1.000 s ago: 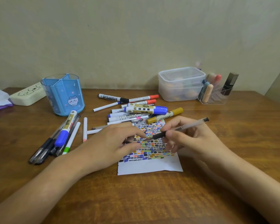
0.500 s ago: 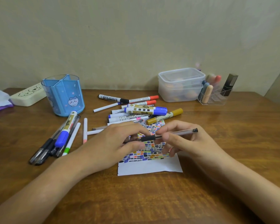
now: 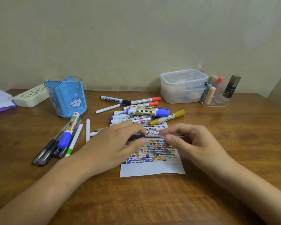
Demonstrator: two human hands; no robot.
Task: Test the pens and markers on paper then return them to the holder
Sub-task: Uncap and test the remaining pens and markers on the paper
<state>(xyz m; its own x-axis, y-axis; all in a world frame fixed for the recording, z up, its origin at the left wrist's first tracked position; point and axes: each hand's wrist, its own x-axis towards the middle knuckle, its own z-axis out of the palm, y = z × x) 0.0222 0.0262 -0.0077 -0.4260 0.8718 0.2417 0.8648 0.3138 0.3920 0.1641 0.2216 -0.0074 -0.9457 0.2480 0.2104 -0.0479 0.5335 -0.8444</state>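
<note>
Blue plastic, the holder (image 3: 66, 96) stands with every visible compartment empty, so nothing has gone back yet. Just in front of it lies a bundle of pens (image 3: 58, 140) with a blue-capped marker on top (likely a sorted pile, though I cannot tell whether tested or waiting). To the right of the holder a loose heap of markers (image 3: 139, 112) sprawls across the table (image 3: 152, 200), touching the far edge of the paper (image 3: 152, 159).

Further right of the holder, over that paper, the left hand (image 3: 113, 148) pinches the dark end of a clear pen (image 3: 154, 136) between thumb and forefinger, while the right hand (image 3: 193, 143) pinches its barrel; the pen lies level between them, just above the sheet. This looks like capping or uncapping, but the blur hides which.

The paper is thick with coloured dashes down most of its length, only its near strip bare, so I judge the testing far along. Returning everything to the holder is wholly left to do.
</note>
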